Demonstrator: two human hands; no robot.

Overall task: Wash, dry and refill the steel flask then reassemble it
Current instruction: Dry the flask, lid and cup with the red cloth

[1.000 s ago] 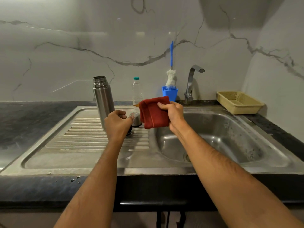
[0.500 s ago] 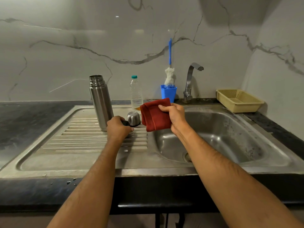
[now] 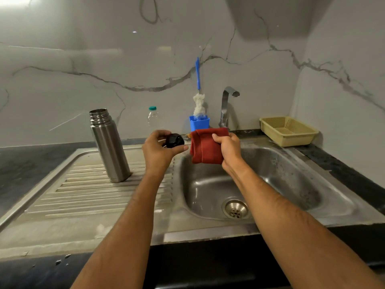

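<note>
Drying step underway: the left hand (image 3: 158, 149) has its fingers closed on the black stopper (image 3: 174, 140), the right hand (image 3: 228, 148) grips the folded red cloth (image 3: 205, 147) just beside it. The open steel flask (image 3: 109, 146) stands upright on the drainboard (image 3: 83, 197), left. Next, by my read: cloth meets stopper.

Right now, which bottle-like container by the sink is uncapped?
The steel flask upright on the drainboard: its threaded mouth is bare. The plastic bottle at the back wall has its teal cap on.
</note>
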